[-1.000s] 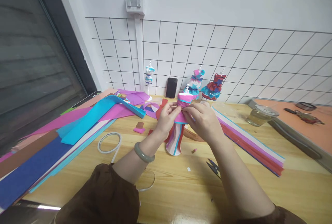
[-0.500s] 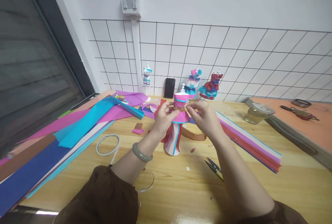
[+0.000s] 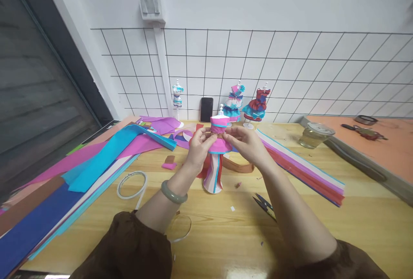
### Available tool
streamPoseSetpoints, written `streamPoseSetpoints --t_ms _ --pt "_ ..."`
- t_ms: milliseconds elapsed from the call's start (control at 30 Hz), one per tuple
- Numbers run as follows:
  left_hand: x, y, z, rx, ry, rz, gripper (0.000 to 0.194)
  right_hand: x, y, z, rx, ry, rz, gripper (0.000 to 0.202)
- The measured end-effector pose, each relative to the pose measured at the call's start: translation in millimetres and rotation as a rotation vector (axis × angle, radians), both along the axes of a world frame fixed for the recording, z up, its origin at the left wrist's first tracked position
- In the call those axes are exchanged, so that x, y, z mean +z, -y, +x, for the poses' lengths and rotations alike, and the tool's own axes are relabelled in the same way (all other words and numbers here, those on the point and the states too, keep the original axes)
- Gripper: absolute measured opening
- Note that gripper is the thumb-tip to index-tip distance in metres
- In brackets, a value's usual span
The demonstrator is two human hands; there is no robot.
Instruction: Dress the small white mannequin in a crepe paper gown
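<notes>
A small dress form (image 3: pixel 220 121) stands upright on the wooden table, dressed in pink paper with blue edging above a striped white, blue and red skirt. My left hand (image 3: pixel 200 147) pinches its waist from the left, thumb and fingers together on the paper. From the right, my right hand (image 3: pixel 245 143) pinches the same waist, fingertips close to those of the left. A brown strip of paper (image 3: pixel 238 166) lies behind the skirt on the right.
Long coloured paper strips (image 3: pixel 100 158) cover the left side, with more strips (image 3: pixel 303 169) at right. White tape roll (image 3: pixel 131 185), scissors (image 3: pixel 264 207), glass jar (image 3: pixel 316 134) and phone (image 3: pixel 207 110) surround the work. Three dressed forms (image 3: pixel 257 106) stand at the wall.
My right hand has moved in against the waist, its fingertips now nearer to my left hand's. The view has shifted slightly, so most things appear further left.
</notes>
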State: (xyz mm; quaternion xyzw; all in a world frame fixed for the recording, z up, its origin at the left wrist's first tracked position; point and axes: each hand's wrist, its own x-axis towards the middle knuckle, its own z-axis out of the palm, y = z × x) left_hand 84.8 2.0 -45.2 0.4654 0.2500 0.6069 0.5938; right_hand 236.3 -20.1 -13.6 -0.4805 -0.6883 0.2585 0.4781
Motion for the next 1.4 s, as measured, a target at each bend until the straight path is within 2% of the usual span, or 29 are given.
streamPoseSetpoints --t_ms 100,233,433,533,767,933,1067,1300,1400 --pt "0.9 -2 -1 0.032 -0.001 -0.001 0.027 1.8 3 -1 -0.126 0.214 0.241 0.018" --pt "2.6 -2 -3 0.066 0.011 -0.023 0.029 3.1 6 -4 -0.092 0.551 0.550 0.016" --pt "2.5 -1 -3 0.105 -0.008 -0.057 0.041 1.5 5 -6 -0.147 0.849 0.756 0.021" --pt "3.3 -1 -3 0.104 -0.017 -0.055 0.048 2.0 6 -6 -0.161 0.907 0.798 0.020" --pt "7.4 1 -4 -0.019 -0.014 0.010 0.026 0.1 5 -6 -0.207 0.952 0.813 0.019" --pt "11.7 1 -8 -0.096 -0.035 0.030 0.024 -0.9 3 -6 -0.193 0.947 0.824 0.019" --pt "13.7 1 -10 -0.074 -0.068 0.028 0.023 -0.4 4 -7 -0.210 0.947 0.813 0.019" --pt "12.8 -1 -11 -0.037 -0.088 0.005 0.024 -0.6 4 -7 -0.200 0.818 0.816 0.018" --pt "12.6 -1 -11 -0.028 -0.084 0.011 0.024 -0.4 4 -6 -0.204 0.847 0.817 0.018"
